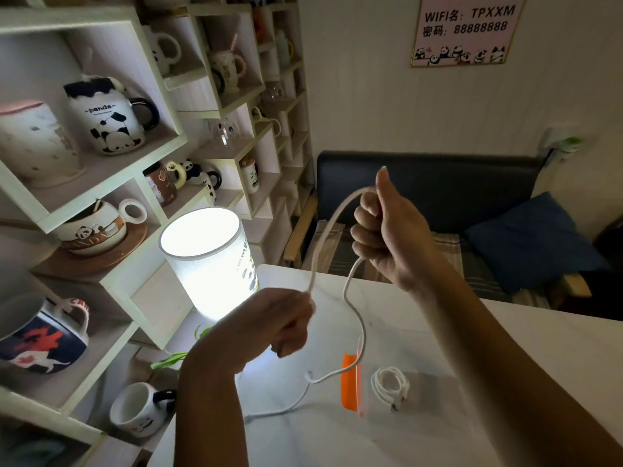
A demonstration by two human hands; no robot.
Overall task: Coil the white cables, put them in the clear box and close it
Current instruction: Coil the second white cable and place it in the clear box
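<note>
I have both hands raised over the desk (505, 348): right hand (387, 234) and left hand (286, 318) fingers clenched on a thin white cable (354, 298), its slack trailing beside the clear box (421, 392) holding a coiled cable (389, 382).

We see the right hand (387, 230) raised, closed around a white cable (328, 230); the left hand (283, 318) pinches it lower. The cable hangs to the tabletop (505, 348), near a coiled cable (389, 385) in the clear box (435, 396).
</note>
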